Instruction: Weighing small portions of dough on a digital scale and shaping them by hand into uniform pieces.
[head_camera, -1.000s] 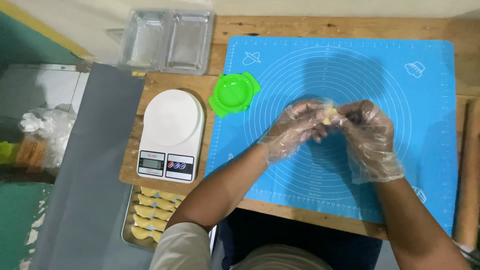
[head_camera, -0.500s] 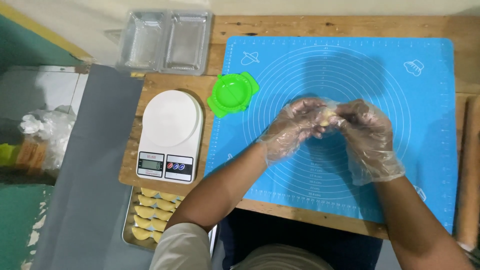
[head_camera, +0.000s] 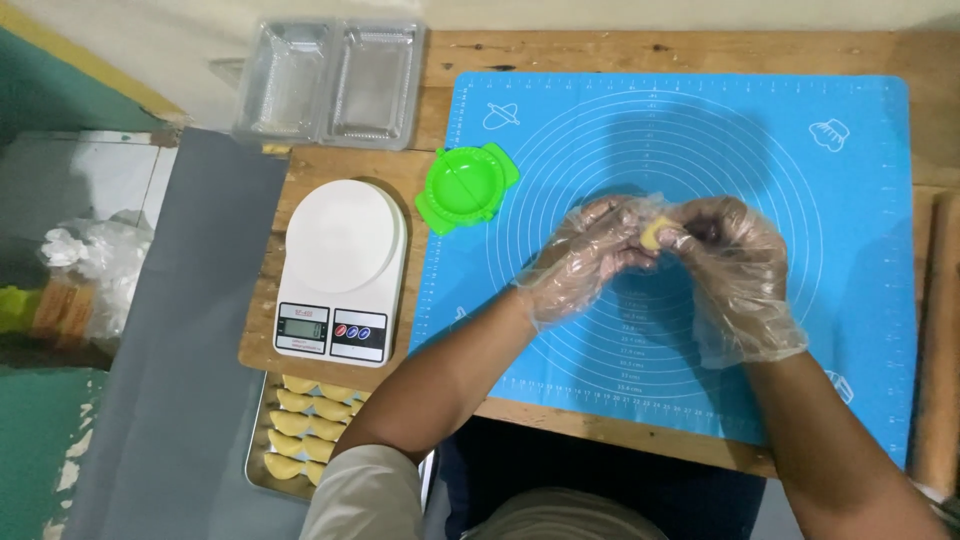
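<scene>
Head view: L hand (head_camera: 585, 262) & R hand (head_camera: 735, 262), both in clear plastic gloves, meet fingertips over the blue baking mat (head_camera: 860, 200), pinching a small yellow dough piece (head_camera: 655, 236) btwn them, held above mat centre. Green dumpling press (head_camera: 467, 186) at mat's left edge; white kitchen scale (head_camera: 340, 265) beside it; tray of folded yellow dumplings (head_camera: 300, 430) below scale.
</scene>
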